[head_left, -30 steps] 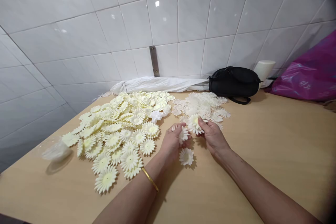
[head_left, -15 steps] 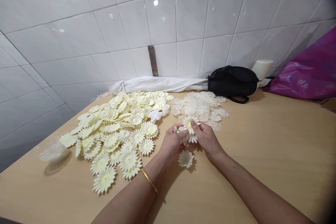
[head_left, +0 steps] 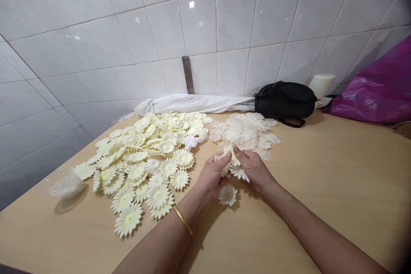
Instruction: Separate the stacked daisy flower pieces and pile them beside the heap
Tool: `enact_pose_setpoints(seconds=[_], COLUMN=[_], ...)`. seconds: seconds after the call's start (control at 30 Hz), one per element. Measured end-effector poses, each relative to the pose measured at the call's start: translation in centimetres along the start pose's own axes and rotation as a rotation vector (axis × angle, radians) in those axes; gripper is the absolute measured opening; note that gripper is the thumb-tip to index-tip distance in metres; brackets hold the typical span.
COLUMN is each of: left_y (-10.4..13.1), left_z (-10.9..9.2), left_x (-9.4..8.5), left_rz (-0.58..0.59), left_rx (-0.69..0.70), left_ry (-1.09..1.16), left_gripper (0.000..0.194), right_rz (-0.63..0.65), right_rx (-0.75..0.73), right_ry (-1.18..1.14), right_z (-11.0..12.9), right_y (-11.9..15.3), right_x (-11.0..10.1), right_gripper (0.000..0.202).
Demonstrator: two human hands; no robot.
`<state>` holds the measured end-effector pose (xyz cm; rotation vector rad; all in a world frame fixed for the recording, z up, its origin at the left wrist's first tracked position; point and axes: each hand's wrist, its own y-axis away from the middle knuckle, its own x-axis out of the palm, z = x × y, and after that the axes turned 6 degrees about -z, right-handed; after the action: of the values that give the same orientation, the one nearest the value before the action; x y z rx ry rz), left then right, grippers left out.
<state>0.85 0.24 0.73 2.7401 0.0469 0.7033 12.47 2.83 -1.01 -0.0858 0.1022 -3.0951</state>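
Near the middle of the table my two hands meet around pale artificial daisy heads. My left hand [head_left: 212,174] is closed, its thumb pressing on a cream daisy head [head_left: 235,159]. From the other side my right hand [head_left: 254,167] pinches the same daisy head between thumb and fingers. A white daisy head [head_left: 240,173] shows just below, between the hands; how it is held is partly hidden. On the table under my left hand lies a single white daisy head [head_left: 227,195], cupped upward.
A large heap of pale yellow daisy heads [head_left: 138,171] spreads to the left. Behind my hands lie thin white petal layers [head_left: 247,128]. A clear plastic bag [head_left: 68,186], black case [head_left: 285,102], white cloth [head_left: 199,102] and purple bag [head_left: 375,90] stand around the edges, before a tiled wall [head_left: 234,17].
My left thumb has moved up onto the daisy head, and both thumbs now press close together. The daisy head has tilted, and the white one below shows more to the right.
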Motion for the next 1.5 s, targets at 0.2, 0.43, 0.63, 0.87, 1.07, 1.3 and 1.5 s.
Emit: enact_pose_setpoints(seconds=[0.2, 0.43, 0.63, 0.87, 1.07, 1.3, 1.5], left_y=[-0.5, -1.9, -2.0, -0.6, -0.1, -0.5, -0.9], left_z=[0.0, -1.1, -0.9, -1.0, -0.6, -0.4, 0.1], left_x=[-0.4, -1.9, -2.1, -1.0, -0.5, -0.7, -0.9], left_rz=[-0.139, -0.253, -0.223, -0.261, -0.204, -0.196, -0.188], left_rx=[0.086, 0.2, 0.189, 0.216, 0.195, 0.198, 0.186], left_ry=[0.018, 0.04, -0.026, -0.202, -0.279, -0.291, -0.275], left_gripper=[0.034, 0.034, 0.029, 0.032, 0.042, 0.039, 0.038], right_rz=[0.1, -0.016, -0.126, -0.17, -0.153, -0.114, -0.245], right_rx=[0.01, 0.08, -0.037, -0.086, -0.052, -0.031, -0.08], right_ry=[0.006, -0.042, 0.013, 0.041, -0.14, -0.111, 0.196], right_z=[0.3, 0.5, 1.0, 1.0, 1.0, 0.9, 0.9], right_y=[0.1, -0.9, -1.4, -1.4, -1.3, -1.4, -1.8], right_x=[-0.3, -1.3, -1.9, -2.0, -1.7, -1.7, -2.5], right_gripper=[0.041, 0.031, 0.029, 0.041, 0.037, 0.035, 0.046])
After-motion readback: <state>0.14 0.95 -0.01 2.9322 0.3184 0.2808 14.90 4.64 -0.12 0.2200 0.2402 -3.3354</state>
